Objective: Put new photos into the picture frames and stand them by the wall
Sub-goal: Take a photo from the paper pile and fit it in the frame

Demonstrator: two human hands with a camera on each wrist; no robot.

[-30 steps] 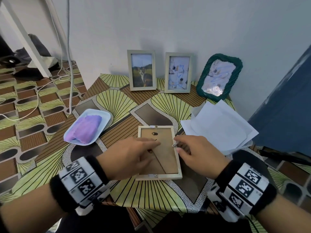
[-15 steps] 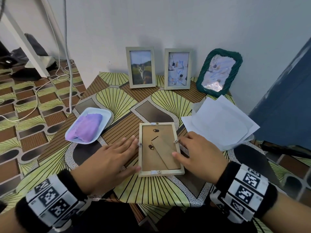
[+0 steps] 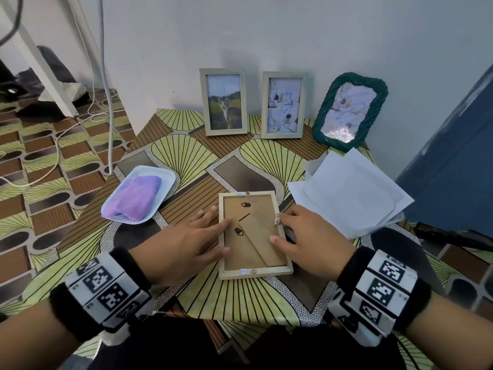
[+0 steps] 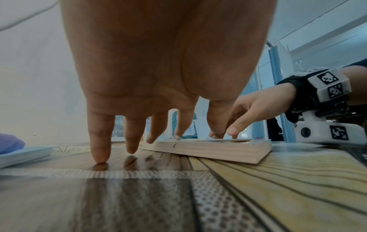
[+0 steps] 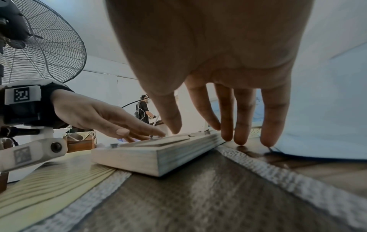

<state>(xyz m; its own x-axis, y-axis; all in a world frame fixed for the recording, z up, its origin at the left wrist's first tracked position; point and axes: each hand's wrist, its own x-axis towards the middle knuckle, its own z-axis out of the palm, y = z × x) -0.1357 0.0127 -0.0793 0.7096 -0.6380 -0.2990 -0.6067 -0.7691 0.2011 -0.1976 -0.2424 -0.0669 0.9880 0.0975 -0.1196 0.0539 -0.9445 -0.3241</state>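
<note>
Frame [image 3: 254, 235]: pale wood, lying face down, brown backing showing; I am resting my left hand [image 3: 184, 245] and right hand [image 3: 310, 243], fingers straight, gripping nothing, along its sides.

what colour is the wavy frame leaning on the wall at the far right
Dark green: the wavy frame shows best in the head view.

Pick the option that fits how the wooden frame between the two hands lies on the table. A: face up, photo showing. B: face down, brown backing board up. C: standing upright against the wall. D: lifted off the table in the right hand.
B: the wooden frame lies flat on the table, its brown backing board and folded stand facing up, left hand and right hand at its sides.
</note>
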